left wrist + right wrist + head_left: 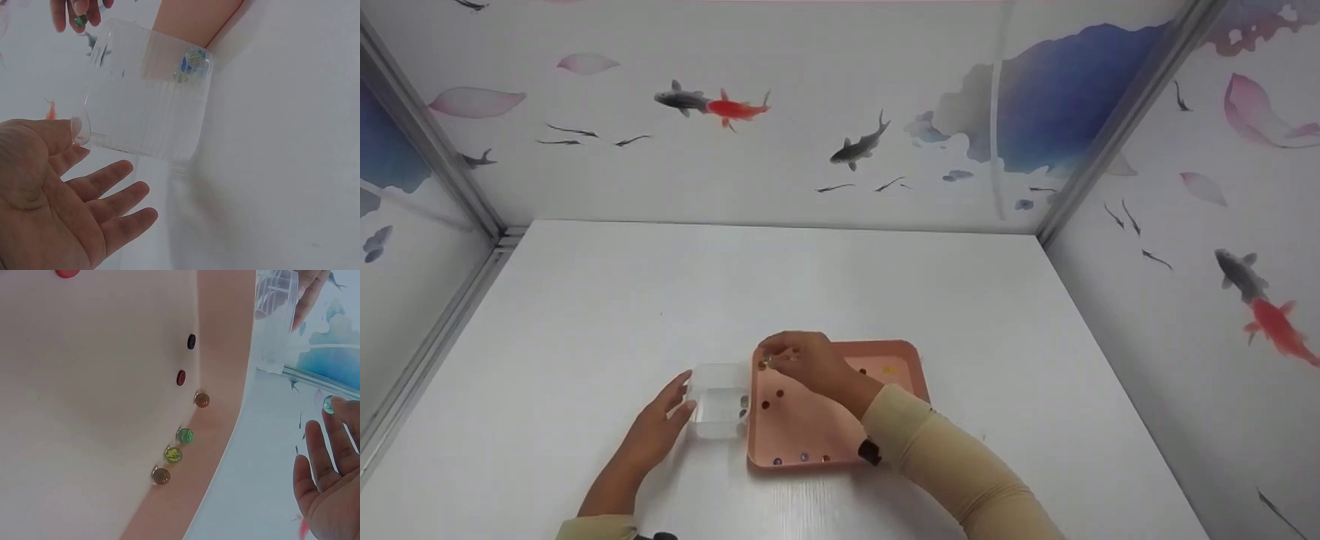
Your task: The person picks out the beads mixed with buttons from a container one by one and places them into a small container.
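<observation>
My right hand (810,364) pinches a clear green marble (328,404) between thumb and fingertips, over the far left corner of the pink tray (825,427). Just left of that tray stands a clear plastic box (716,429), with a few glass marbles (194,59) gathered at one end. My left hand (656,424) touches the box's left side; the thumb meets a clear tab there while the other fingers stay spread and relaxed. Along the tray's edge in the right wrist view lie several marbles (185,435). Near them are a dark button (192,341) and a dark red button (181,377).
More marbles (804,457) lie along the tray's near edge. A yellow piece (889,370) is at its far right, partly behind my right forearm. The white table (780,285) is bounded by printed panels at the back and sides.
</observation>
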`<state>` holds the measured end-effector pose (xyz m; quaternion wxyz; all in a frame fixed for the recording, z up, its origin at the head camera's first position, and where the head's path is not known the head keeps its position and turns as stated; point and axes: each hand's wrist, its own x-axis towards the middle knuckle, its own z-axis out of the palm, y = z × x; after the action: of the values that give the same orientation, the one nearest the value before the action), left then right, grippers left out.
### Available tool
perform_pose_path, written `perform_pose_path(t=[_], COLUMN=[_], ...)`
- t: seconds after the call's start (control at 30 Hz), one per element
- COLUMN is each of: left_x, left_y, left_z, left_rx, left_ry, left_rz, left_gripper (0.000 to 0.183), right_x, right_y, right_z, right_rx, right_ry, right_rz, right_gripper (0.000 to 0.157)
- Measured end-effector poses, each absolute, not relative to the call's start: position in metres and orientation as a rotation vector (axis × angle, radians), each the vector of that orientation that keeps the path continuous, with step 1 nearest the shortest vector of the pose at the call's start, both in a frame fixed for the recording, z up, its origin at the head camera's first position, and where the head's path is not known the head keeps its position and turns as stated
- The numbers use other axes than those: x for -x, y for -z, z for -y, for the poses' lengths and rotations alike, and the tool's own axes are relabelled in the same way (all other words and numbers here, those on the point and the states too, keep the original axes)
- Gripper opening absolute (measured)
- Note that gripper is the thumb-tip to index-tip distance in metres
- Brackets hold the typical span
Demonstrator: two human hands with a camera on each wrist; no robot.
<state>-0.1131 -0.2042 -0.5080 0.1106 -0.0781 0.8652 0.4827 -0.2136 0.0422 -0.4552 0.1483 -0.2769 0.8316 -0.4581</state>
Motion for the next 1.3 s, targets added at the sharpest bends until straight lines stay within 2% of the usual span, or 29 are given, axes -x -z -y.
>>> perform_pose_path(t=[0.53,1.3], left_x=[0.113,0.114], left_y=[0.502,0.505], left_z=[0.203,0.204], left_rx=[0.189,0.231], left_ry=[-1.415,-1.407], left_rz=[-2.557,-2.541], left_gripper=[0.058,0.058], right_x=[0.209,0.202], right_y=[0.458,0.461], right_z=[-0.024,-0.004], right_rx=[0.914,0.865], right_ry=[1.247,1.118], right_rz=[-2.415,-2.456], right_gripper=[0.027,0.026])
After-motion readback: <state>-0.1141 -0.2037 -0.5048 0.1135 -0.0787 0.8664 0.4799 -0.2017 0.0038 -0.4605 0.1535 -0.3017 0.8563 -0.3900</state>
